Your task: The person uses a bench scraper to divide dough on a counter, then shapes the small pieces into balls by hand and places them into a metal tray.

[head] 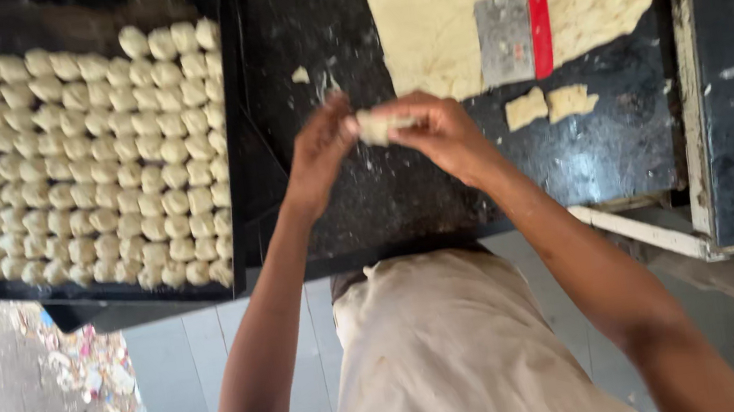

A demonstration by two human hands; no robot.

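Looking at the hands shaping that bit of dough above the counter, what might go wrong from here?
1. The dough piece is held in the air between the left hand and right hand; it could slip and drop.
2. The tray is almost full, so a new piece may squash the dough rolls.
3. The tray's near edge seems to overhang the counter; a knock might tip it.

Black counter (403, 192) carries tray (238, 157), dough sheet (445, 7), 2 cut pieces (550, 104).
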